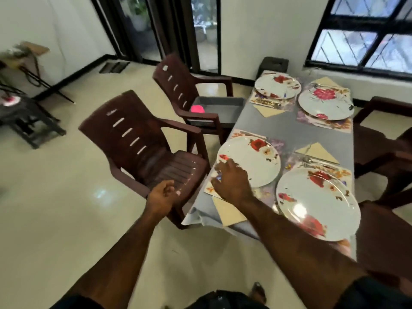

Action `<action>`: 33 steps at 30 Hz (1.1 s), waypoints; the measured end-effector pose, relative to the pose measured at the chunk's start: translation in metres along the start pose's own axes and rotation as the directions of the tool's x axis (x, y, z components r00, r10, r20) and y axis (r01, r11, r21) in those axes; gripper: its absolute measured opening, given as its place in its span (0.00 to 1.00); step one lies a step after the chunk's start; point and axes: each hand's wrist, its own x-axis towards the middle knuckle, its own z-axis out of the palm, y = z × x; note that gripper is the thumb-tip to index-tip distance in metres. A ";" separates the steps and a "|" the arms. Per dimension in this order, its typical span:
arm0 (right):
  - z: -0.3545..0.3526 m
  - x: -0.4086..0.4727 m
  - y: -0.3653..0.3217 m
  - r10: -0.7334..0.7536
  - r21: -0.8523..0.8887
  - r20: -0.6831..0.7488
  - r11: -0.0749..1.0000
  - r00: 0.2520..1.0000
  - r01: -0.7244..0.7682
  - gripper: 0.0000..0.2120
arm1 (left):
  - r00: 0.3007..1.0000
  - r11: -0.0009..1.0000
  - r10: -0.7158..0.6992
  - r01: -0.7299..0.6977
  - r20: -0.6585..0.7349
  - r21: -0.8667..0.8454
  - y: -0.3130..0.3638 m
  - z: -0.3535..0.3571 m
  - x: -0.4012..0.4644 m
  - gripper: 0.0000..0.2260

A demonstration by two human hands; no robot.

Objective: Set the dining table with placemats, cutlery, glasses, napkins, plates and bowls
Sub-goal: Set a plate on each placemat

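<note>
Several white floral plates lie on flowered placemats on a grey-clothed table point(296, 130). My right hand point(231, 181) rests on the near-left plate point(252, 161) at its left rim, fingers spread over the rim and the placemat point(210, 188) beneath. My left hand point(162, 194) hangs loosely curled over the seat of the near chair point(142, 148), holding nothing. The near-right plate point(316, 204) sits beside my right forearm. Two more plates point(277, 85) point(325, 103) lie at the far end. Beige napkins point(229, 212) point(316, 152) lie by the settings, and cutlery point(310, 161) shows on one.
A second brown plastic chair point(185, 90) holds a grey bin point(218, 108) with a pink object point(197, 108) in it. Dark chairs point(383, 141) stand along the table's right side. A window is behind the table, a doorway at the back, and a low stand at the far left.
</note>
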 end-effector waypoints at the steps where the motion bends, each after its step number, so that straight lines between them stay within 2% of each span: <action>1: 0.018 -0.005 -0.023 -0.002 -0.012 0.052 1.000 0.999 0.003 0.20 | 1.000 1.000 -0.014 0.014 -0.013 0.006 -0.014 -0.018 -0.009 0.16; 3: 0.046 -0.012 -0.049 0.023 -0.012 0.113 1.000 0.993 -0.022 0.20 | 1.000 1.000 -0.013 0.013 -0.018 0.008 -0.034 -0.042 -0.019 0.14; 6: 0.071 -0.025 -0.068 0.121 -0.040 0.117 0.992 0.986 -0.117 0.21 | 0.997 0.998 -0.033 0.029 0.067 0.048 -0.062 -0.065 -0.021 0.13; 10: 0.045 -0.035 -0.010 0.176 -0.160 -0.070 0.970 0.982 -0.185 0.28 | 0.981 1.000 -0.007 0.007 0.192 0.001 -0.062 -0.041 -0.008 0.17; 12: 0.021 -0.038 0.035 0.275 -0.207 -0.077 0.936 0.958 -0.285 0.35 | 0.956 0.998 0.028 -0.042 0.291 0.041 -0.042 -0.012 0.002 0.18; 15: -0.005 -0.040 0.091 0.426 -0.272 0.059 0.877 0.903 -0.396 0.48 | 0.895 0.977 0.096 -0.168 0.435 0.130 -0.009 0.043 0.015 0.20; 18: -0.006 -0.035 0.130 0.422 -0.247 0.279 0.900 0.863 -0.360 0.55 | 0.848 0.938 0.143 -0.281 0.510 0.203 0.023 0.092 0.026 0.22; 19: -0.003 -0.033 0.144 0.402 -0.235 0.345 0.912 0.848 -0.336 0.55 | 0.832 0.923 0.151 -0.312 0.534 0.225 0.032 0.111 0.029 0.23; 21: 0.007 -0.030 0.151 0.353 -0.216 0.387 0.933 0.852 -0.289 0.54 | 0.813 0.896 0.153 -0.354 0.561 0.269 0.047 0.131 0.033 0.24; 22: 0.012 -0.031 0.168 0.352 -0.169 0.387 0.936 0.852 -0.310 0.53 | 0.801 0.886 0.155 -0.372 0.579 0.278 0.057 0.153 0.036 0.24; 27: 0.006 -0.039 0.159 0.315 -0.096 0.294 0.949 0.902 -0.300 0.40 | 0.802 0.873 0.143 -0.378 0.581 0.307 0.070 0.188 0.048 0.22; 33: 0.004 -0.045 0.160 0.332 -0.042 0.293 0.941 0.896 -0.335 0.38 | 0.819 0.884 0.119 -0.344 0.561 0.315 0.076 0.193 0.051 0.22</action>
